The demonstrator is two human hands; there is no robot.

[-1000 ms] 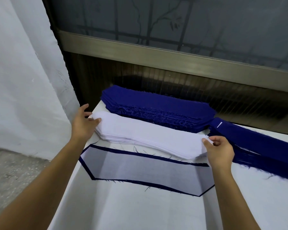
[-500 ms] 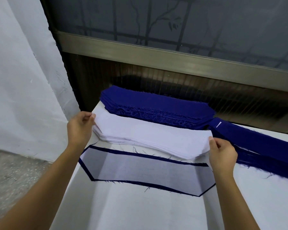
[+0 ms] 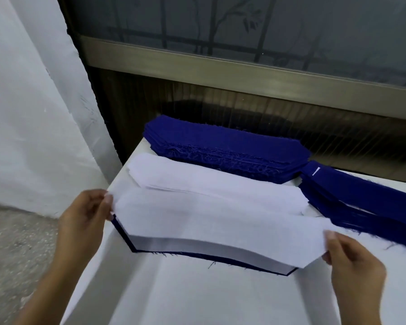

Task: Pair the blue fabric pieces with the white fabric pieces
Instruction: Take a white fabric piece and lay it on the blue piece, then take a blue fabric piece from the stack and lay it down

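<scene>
Pale worktop [image 3: 197, 299] below a dark window: blue stack [image 3: 220, 141] at back, white stack [image 3: 197, 177] just in front. Left hand [image 3: 85, 219] & right hand [image 3: 354, 263] each pinch one end of a white piece [image 3: 220, 221], held over a blue piece [image 3: 120, 231] at the near edge. Best approach imo: hold it taut, match angled ends to the blue outline w/ even margin, lower flat, no wrinkles.

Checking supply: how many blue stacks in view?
2: back stack behind the white stack; right stack running off frame. A lone blue piece also lies under the held white piece.
</scene>
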